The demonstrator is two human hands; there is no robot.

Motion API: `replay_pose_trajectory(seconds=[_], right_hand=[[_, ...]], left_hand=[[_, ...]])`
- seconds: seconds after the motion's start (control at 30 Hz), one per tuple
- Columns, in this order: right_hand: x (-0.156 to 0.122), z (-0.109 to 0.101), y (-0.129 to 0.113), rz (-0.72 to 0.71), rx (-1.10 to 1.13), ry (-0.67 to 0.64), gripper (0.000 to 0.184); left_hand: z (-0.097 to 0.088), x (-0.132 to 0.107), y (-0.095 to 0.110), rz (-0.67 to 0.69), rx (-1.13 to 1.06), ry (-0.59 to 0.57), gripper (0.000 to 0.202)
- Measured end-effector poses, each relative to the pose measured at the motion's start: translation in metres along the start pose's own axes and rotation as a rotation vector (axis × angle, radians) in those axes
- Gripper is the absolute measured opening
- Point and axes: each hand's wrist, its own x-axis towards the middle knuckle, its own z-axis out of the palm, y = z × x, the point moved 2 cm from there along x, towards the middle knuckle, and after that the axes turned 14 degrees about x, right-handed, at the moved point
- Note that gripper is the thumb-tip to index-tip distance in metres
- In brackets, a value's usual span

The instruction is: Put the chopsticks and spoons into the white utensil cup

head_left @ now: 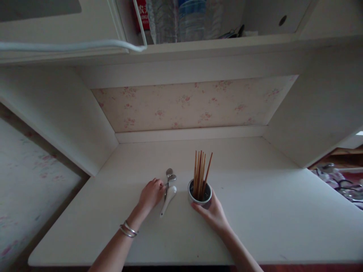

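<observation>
My left hand point(152, 194) is at the left of two metal spoons point(169, 172), its fingers curled closed at their handles. The bowls of the spoons point away from me, and part of the handles is hidden by the fingers. Just to the right lies a white ceramic spoon point(169, 199) on the tabletop, its handle toward me. My right hand point(214, 213) is wrapped round the near right side of a round metal-rimmed holder point(200, 201). Several wooden chopsticks point(200, 172) stand upright in that holder, one leaning right.
The white desk point(261, 223) has side panels and a floral back wall point(181, 105). Above hangs a shelf point(221, 45) with plastic bottles point(191, 20) and a red package point(143, 14). A white cable point(70, 46) runs along the upper left.
</observation>
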Motion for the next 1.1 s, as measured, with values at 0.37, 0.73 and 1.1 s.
replay_pose_trajectory(seconds=[0.37,0.73,1.1], right_hand=[[0.0,-0.001,0.004,-0.022,0.01,0.027,0.077],[-0.001,0.0,0.0,-0.016,0.015,0.06,0.075],[-0.001,0.0,0.0,-0.012,0.011,-0.014,0.076]], left_hand=[[0.005,0.001,0.002,0.007,0.007,-0.046,0.024],[-0.063,-0.015,-0.009,-0.153,-0.508,0.102,0.027],[-0.109,-0.005,0.071,-0.121,-1.201,0.196,0.033]])
